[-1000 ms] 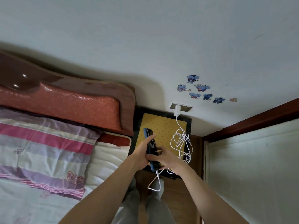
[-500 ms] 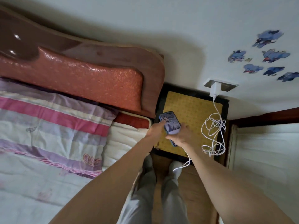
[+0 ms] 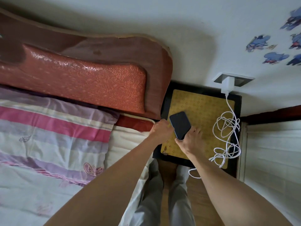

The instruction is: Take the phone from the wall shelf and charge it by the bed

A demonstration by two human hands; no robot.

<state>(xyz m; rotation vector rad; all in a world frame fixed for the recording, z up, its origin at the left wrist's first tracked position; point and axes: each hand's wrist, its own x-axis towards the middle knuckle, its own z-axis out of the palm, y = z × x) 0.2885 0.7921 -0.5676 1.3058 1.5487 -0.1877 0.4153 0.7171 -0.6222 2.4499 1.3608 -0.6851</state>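
A dark phone (image 3: 180,124) with a blue edge lies screen up, its screen dark, low over the yellow top of the bedside table (image 3: 200,110). My left hand (image 3: 160,129) grips its left edge. My right hand (image 3: 189,141) holds its lower end from the right. A white charger (image 3: 227,84) is plugged into the wall socket above the table. Its white cable (image 3: 228,132) lies tangled on the table's right side and loops off the front edge under my right forearm. The phone's lower end is hidden by my right hand.
The bed (image 3: 48,144) with a striped pillow and a red padded headboard (image 3: 84,79) lies at the left. A dark wooden door frame and white panel (image 3: 273,152) stand at the right. My legs are below, on the wooden floor.
The phone has come down flat toward the table top and its screen has gone dark. Both hands stayed on it, and the view has moved closer to the table.
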